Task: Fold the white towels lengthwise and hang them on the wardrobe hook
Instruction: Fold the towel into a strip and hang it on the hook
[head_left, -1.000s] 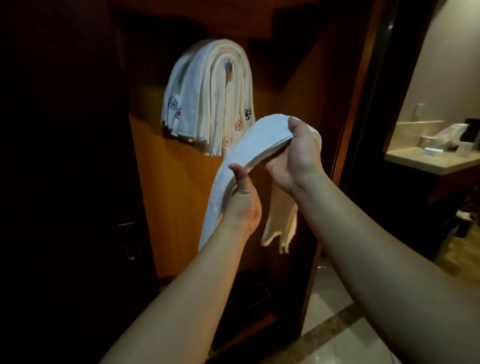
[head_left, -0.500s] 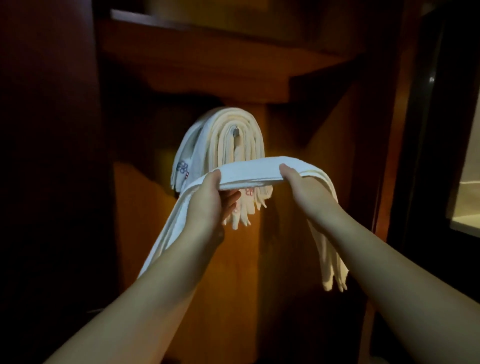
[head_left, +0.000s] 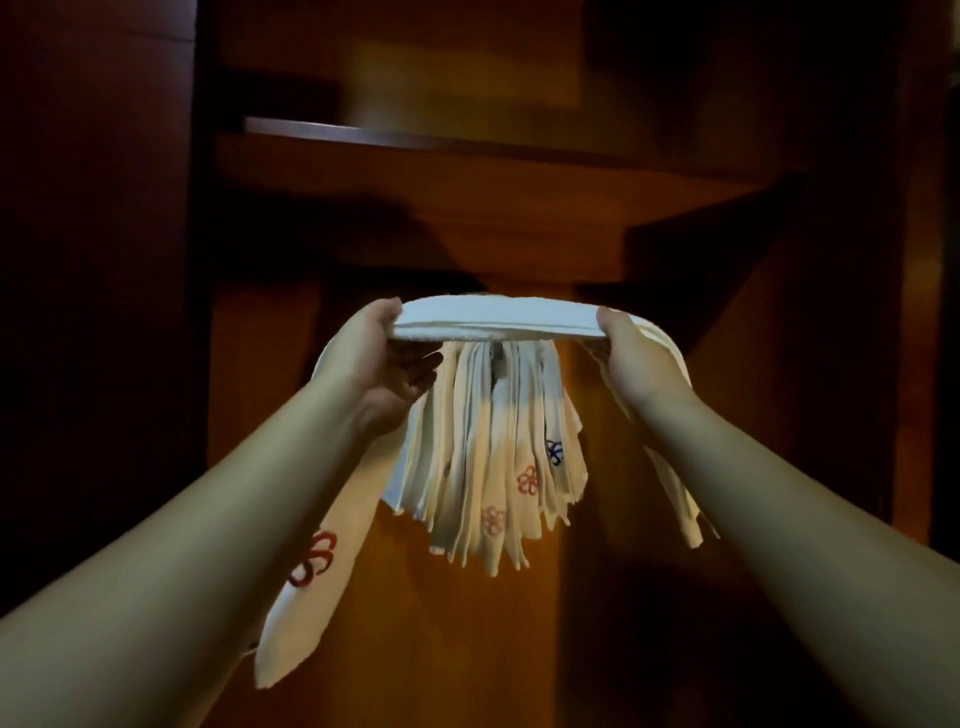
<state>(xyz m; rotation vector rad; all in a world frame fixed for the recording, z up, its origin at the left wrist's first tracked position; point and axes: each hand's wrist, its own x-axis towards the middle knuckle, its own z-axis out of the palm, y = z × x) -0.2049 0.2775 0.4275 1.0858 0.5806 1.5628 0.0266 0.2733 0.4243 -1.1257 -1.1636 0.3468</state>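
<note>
I hold a folded white towel (head_left: 498, 322) stretched flat between both hands, level with the top of the hanging pile. My left hand (head_left: 379, 358) grips its left part, thumb on top and fingers under it. My right hand (head_left: 631, 358) grips its right part. The towel's ends droop past both wrists; the left end carries a red embroidered flower. Right behind it, several folded white towels (head_left: 493, 467) hang from the wardrobe hook (head_left: 497, 358), of which only a dark bit shows between the folds.
A wooden shelf (head_left: 467, 156) juts out above the hook. The wardrobe's orange wooden back panel (head_left: 260, 415) lies behind the towels. A dark wardrobe side (head_left: 93, 312) stands at the left and another dark wooden panel (head_left: 831, 364) at the right.
Both hands have lifted the towel from below the hung pile to its top and pulled it straighter. The view has tilted upward and closer to the hook.
</note>
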